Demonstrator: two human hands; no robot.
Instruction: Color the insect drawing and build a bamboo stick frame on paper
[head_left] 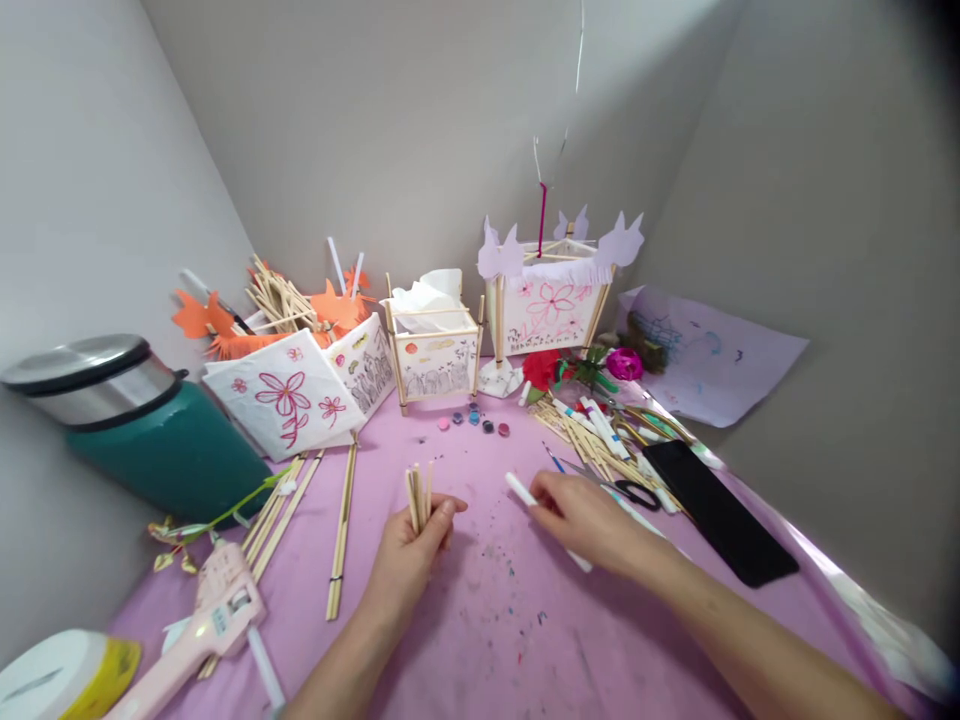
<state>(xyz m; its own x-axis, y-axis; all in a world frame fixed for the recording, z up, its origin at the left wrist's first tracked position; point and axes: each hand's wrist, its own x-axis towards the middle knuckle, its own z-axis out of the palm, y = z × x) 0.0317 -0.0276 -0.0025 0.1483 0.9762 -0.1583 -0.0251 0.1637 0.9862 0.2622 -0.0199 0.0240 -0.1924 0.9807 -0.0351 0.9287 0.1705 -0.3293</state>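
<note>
My left hand (414, 545) is closed round a small bundle of thin wooden sticks (418, 498), which point upward out of the fist. To its right, my right hand (574, 515) grips a slim white stick (519, 489), much like a hot-glue stick, low over the purple cloth. One end of it sticks out past the fingers, while the hand hides its middle. Just beyond this hand lie black-handled scissors (637, 494) and a thin blue-tipped brush (553, 458). Two longer tied wooden sticks (342, 535) lie left of my left hand.
A pink glue gun (225, 605) and green tumbler (161, 445) occupy the left. Paper-and-stick lanterns (439, 367) stand at the back, near small paint pots (474, 418). Loose sticks and markers (604, 428) and a black phone (720, 510) lie right.
</note>
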